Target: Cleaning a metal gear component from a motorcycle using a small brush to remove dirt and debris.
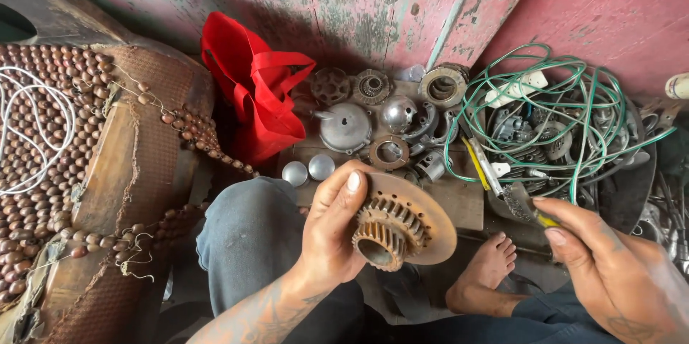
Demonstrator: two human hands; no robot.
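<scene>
Your left hand point(331, 233) grips a rusty gear with a flat disc flange point(402, 228), thumb across its rim, just above your bent knee. Right of the gear, your right hand point(610, 272) is clenched on a small wire brush point(522, 206) with a yellow handle. Beyond the gear lie a tangle of green wire point(574, 110), a red bag point(255, 93) and metal housings point(347, 127) on a board.

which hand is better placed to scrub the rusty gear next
Right, probably. The right hand grips a small wire brush just beside the rusty gear, bristle end toward it. The left hand is wrapped around the gear, holding it up.
</scene>
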